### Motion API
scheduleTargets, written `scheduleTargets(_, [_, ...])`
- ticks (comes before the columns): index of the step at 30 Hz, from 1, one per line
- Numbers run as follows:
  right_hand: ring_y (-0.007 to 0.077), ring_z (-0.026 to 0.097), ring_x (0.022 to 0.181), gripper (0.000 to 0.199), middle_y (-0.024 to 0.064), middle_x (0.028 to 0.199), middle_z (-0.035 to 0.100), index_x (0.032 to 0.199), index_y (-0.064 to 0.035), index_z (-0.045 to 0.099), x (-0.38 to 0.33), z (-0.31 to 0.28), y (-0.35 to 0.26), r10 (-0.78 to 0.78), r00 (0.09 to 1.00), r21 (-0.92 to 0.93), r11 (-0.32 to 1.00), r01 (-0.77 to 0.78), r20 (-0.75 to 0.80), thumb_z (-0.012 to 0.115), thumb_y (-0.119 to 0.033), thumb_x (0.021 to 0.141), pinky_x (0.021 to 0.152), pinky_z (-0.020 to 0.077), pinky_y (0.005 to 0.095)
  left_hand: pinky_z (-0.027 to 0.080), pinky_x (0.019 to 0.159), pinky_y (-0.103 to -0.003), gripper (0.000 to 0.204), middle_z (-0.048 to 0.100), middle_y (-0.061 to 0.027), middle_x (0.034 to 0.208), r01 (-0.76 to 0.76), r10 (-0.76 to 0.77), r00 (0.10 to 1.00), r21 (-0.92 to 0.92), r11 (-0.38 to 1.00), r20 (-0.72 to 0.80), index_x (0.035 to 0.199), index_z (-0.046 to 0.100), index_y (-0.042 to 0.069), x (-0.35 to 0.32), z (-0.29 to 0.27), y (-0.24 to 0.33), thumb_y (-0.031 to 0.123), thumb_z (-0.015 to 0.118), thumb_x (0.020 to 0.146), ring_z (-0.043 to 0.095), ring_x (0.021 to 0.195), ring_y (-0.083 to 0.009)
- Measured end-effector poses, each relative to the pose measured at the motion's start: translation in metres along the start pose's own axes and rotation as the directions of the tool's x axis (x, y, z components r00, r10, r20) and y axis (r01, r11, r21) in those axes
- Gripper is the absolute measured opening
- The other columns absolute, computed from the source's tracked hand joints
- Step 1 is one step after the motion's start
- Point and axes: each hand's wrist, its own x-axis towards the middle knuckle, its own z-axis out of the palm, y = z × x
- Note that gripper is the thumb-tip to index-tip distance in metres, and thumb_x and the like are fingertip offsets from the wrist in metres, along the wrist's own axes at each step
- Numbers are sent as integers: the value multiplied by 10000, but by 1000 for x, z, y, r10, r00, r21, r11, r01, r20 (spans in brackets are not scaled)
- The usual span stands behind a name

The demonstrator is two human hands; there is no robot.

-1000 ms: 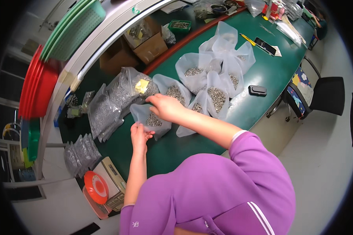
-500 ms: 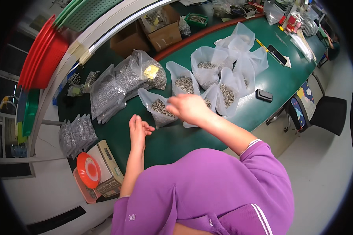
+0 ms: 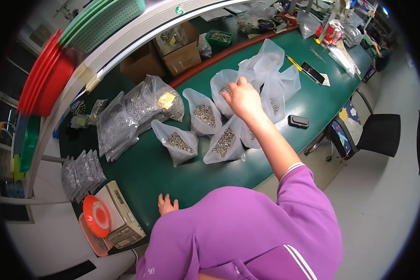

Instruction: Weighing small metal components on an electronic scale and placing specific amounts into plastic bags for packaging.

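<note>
My right hand [image 3: 245,100] reaches over a translucent white plastic bag [image 3: 218,83] of small metal pieces. Its fingers are bent and apart at the bag's mouth, and nothing shows in them. My left hand [image 3: 167,204] lies on the green table near its front edge, fingers spread. Closer to me stand more open bags of the same pieces: a left one [image 3: 172,148], a middle one [image 3: 198,108] and a right one [image 3: 227,156]. My right forearm partly hides another bag. Behind them are two further translucent bags [image 3: 271,55] [image 3: 291,80].
Sealed clear bags [image 3: 119,119] of metal parts lie at left, with smaller packs [image 3: 84,172] nearer. A scale [image 3: 125,221] and orange dish [image 3: 97,215] stand front left. A black case [image 3: 298,121], phone [image 3: 312,73], cardboard box [image 3: 182,58] and chair [image 3: 380,126] are also around.
My right hand has moved away from the nearer bags to one farther back. My left hand has come down toward me onto the table. The view has shifted slightly.
</note>
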Motion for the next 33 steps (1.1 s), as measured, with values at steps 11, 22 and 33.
scheduleTargets(11, [316, 582, 834, 242, 118, 984, 577, 957, -91, 605, 53, 8, 74, 4, 982, 15, 1000, -2, -187, 542, -249, 785, 736, 477, 415, 303, 995, -473, 767, 176, -206, 1408, -32, 22, 993, 87, 996, 112, 1328, 297, 39, -6, 18, -12, 256, 669, 694, 174, 1295, -367])
scheduleTargets(22, [327, 562, 963, 357, 109, 1185, 516, 1133, -153, 546, 99, 4, 157, 156, 981, -40, 986, -161, -115, 420, -111, 802, 837, 452, 411, 277, 1008, -475, 793, 148, -193, 1422, -26, 8, 989, 117, 993, 148, 1347, 262, 49, -8, 10, -2, 252, 672, 700, 152, 1304, -360])
scheduleTargets(33, [294, 539, 1006, 359, 128, 1015, 604, 1005, -121, 634, 57, -33, 196, 211, 971, -14, 977, -214, -110, 433, -33, 722, 871, 424, 371, 272, 1009, -482, 812, 141, -189, 1427, -4, -16, 988, 134, 991, 151, 1354, 245, 50, -7, 12, -4, 248, 669, 691, 148, 1306, -361])
